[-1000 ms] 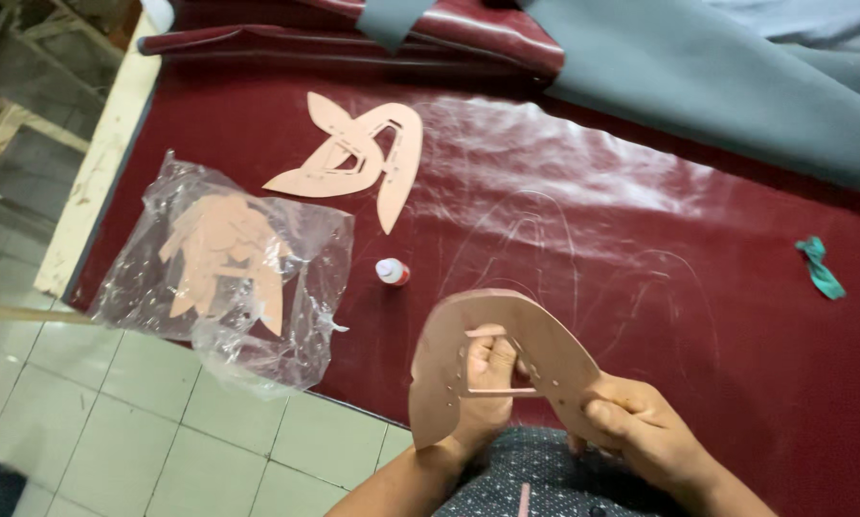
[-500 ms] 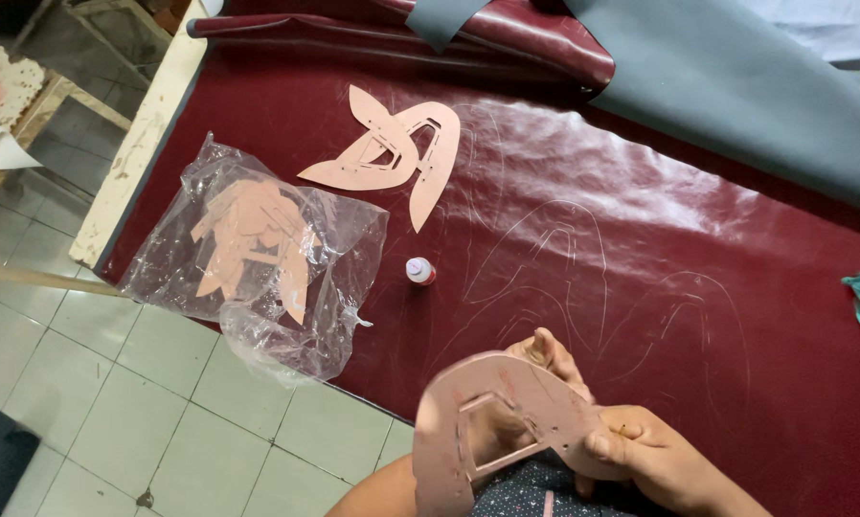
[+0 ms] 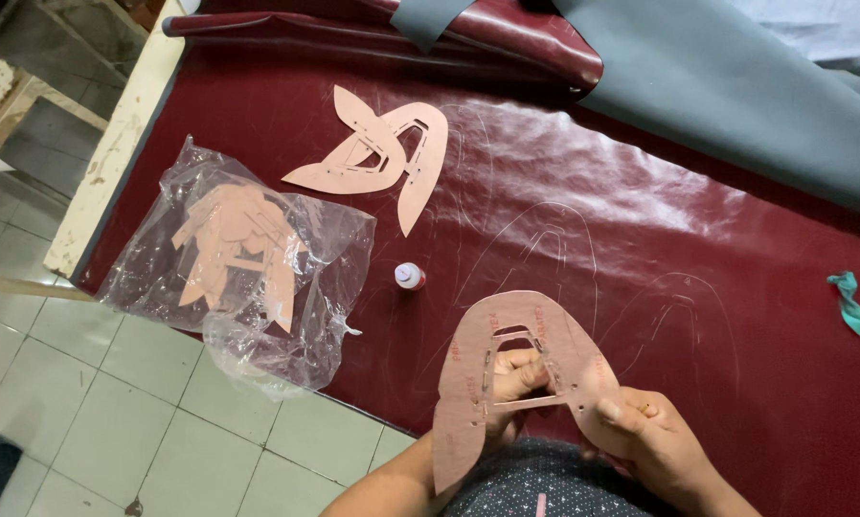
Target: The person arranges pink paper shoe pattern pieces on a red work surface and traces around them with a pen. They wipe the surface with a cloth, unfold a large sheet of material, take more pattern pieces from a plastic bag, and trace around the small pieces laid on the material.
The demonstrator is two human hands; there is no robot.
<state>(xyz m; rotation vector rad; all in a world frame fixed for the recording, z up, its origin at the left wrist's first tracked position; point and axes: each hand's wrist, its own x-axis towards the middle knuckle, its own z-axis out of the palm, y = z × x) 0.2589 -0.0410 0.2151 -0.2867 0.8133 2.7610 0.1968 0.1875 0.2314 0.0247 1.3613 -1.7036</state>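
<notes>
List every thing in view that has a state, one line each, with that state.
Pink horseshoe-shaped cardboard pattern: lifted off the table, held by both hands.
Left hand: gripping behind the pattern, fingers through its cut-out.
Right hand: pinching the pattern's right arm.
Clear plastic bag: crumpled, lying flat, pink cut-outs inside.
Pink cardboard patterns: overlapped, flat on maroon leather.
Small white bottle: red cap on.
Teal scrap: crumpled, lying loose.

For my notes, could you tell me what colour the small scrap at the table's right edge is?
Teal green scrap, head view.
</notes>
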